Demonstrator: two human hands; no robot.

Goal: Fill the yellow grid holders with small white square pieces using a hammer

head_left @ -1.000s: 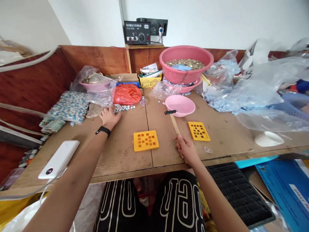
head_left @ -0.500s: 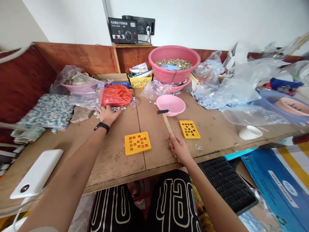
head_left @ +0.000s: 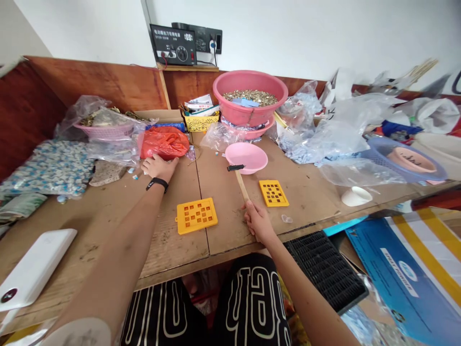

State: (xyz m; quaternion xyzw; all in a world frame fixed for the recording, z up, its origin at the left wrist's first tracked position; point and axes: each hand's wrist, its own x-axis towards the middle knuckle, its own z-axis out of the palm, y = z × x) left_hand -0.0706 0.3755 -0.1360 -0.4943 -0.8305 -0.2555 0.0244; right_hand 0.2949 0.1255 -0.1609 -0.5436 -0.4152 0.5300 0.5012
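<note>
Well, right hand (head_left: 257,220) grips hammer (head_left: 236,169); sack (head_left: 421,283): "SPRAY POWDER".

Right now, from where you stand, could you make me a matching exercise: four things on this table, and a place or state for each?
Things:
1. Long white plastic box
2. Wooden-handled tool with a black head
3. Large round pink plastic tub
4. Crumpled red plastic bag

Places or states:
A. Gripped in the right hand
B. Right by the left hand
C. At the near left of the brown table
D. Holding small gold-coloured pieces

Pairs: 1-C, 2-A, 3-D, 4-B
</note>
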